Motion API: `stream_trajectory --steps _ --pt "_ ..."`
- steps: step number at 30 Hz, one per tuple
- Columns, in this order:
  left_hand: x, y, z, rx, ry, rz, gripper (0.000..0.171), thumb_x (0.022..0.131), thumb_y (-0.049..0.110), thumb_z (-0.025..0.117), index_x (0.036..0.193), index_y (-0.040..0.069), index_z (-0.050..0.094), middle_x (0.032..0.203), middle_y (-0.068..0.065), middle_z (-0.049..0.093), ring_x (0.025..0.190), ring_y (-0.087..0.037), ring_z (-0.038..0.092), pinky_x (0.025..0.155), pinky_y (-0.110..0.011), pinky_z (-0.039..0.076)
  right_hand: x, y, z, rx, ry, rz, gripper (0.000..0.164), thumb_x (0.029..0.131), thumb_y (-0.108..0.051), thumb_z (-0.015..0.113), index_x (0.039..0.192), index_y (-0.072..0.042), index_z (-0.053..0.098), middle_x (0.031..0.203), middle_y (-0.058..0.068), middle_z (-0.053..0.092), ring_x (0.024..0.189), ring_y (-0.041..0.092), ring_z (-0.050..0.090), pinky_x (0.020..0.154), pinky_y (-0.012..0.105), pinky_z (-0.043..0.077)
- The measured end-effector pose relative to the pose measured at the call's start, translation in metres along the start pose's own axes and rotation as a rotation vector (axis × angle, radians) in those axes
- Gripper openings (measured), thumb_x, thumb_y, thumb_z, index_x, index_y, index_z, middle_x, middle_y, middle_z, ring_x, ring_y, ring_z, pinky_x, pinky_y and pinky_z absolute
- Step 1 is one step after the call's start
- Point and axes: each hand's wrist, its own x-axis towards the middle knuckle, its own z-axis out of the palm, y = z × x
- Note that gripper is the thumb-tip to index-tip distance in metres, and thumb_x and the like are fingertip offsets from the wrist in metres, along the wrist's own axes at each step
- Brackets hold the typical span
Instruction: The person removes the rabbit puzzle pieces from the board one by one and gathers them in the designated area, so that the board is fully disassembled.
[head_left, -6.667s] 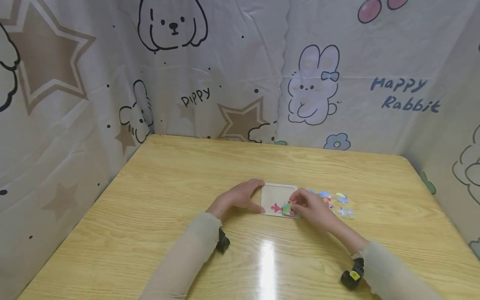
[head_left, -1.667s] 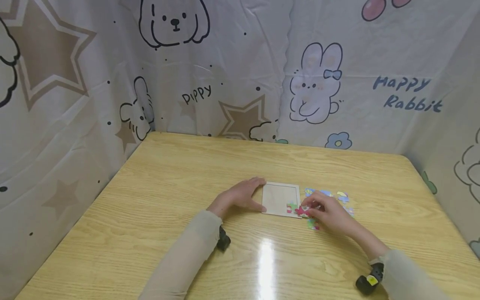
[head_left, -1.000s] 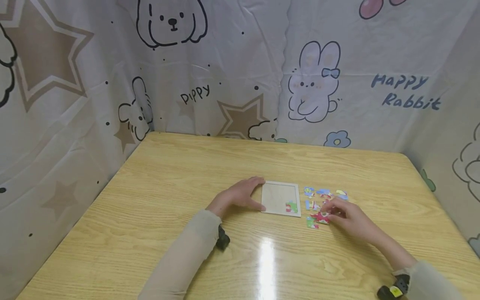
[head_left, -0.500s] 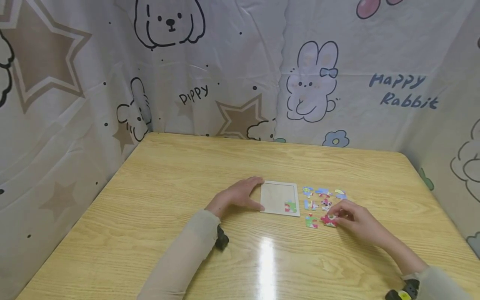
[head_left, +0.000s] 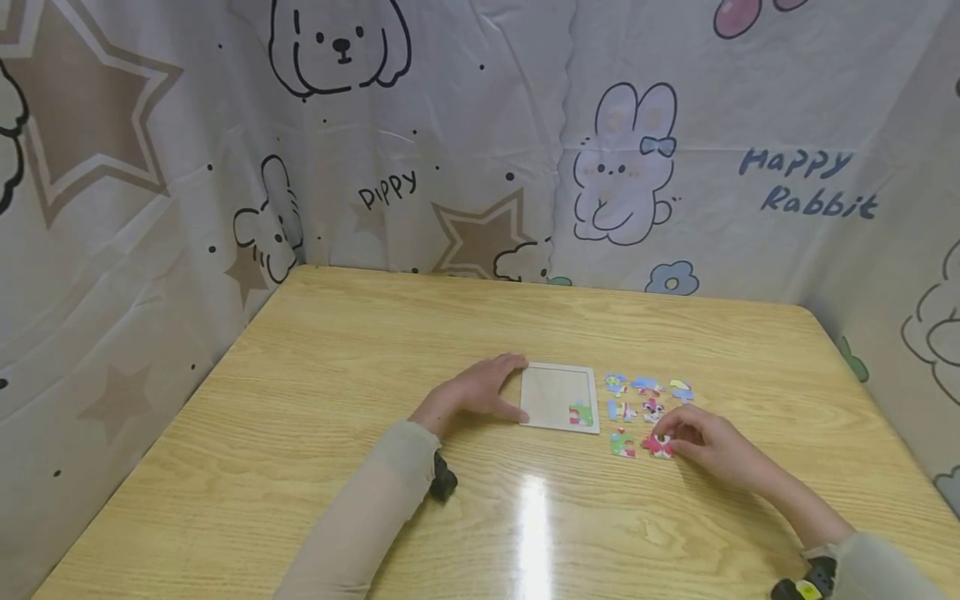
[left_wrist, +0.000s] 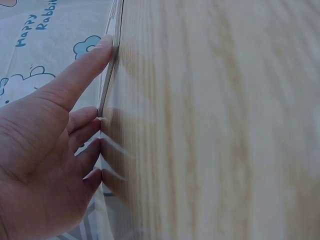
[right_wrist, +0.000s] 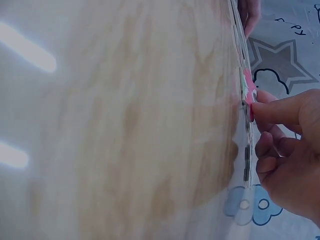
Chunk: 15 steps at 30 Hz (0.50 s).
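Note:
A shallow square wooden puzzle tray (head_left: 551, 392) lies on the table, with one green-and-red puzzle piece (head_left: 580, 413) in its near right corner. My left hand (head_left: 480, 387) rests spread along the tray's left edge, thumb at the near corner and a finger at the far one. In the left wrist view the thumb (left_wrist: 80, 75) lies straight against the edge. My right hand (head_left: 708, 442) pinches a pinkish-red puzzle piece (head_left: 657, 446) at its right side, low at the table. In the right wrist view that red piece (right_wrist: 250, 87) shows beside the thumb and finger.
Several loose pieces lie in rows right of the tray: a green one (head_left: 622, 443) nearest, one with a face (head_left: 653, 409), and blue ones (head_left: 647, 384) behind. A printed curtain (head_left: 465, 150) hangs behind and beside the wooden table (head_left: 375, 333).
A green piece came into the tray's corner; a red piece there earlier is gone. My right hand has moved right from the tray with the red piece and lowered it among the loose pieces.

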Motion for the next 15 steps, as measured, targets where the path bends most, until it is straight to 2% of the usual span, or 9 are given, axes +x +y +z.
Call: stream_trajectory --steps 9,15 --pt "0.0 0.0 0.001 -0.001 -0.005 -0.007 0.093 0.082 0.043 0.077 0.154 0.012 0.027 0.163 -0.007 0.025 0.152 -0.026 0.023 0.126 -0.041 0.022 0.002 0.001 0.0 -0.011 0.008 -0.039 0.019 0.088 0.004 0.065 0.102 -0.009 0.065 0.095 0.003 0.062 0.072 0.001 0.046 0.056 0.019 0.042" --pt "0.0 0.0 0.0 -0.004 -0.005 -0.009 0.093 0.082 0.043 0.077 0.154 0.012 0.027 0.163 -0.007 0.025 0.152 -0.026 0.024 0.126 -0.041 0.022 0.017 -0.006 0.005 -0.017 0.015 0.006 0.016 0.088 -0.007 0.07 0.103 -0.012 0.065 0.092 -0.001 0.059 0.073 0.001 0.046 0.058 0.018 0.042"
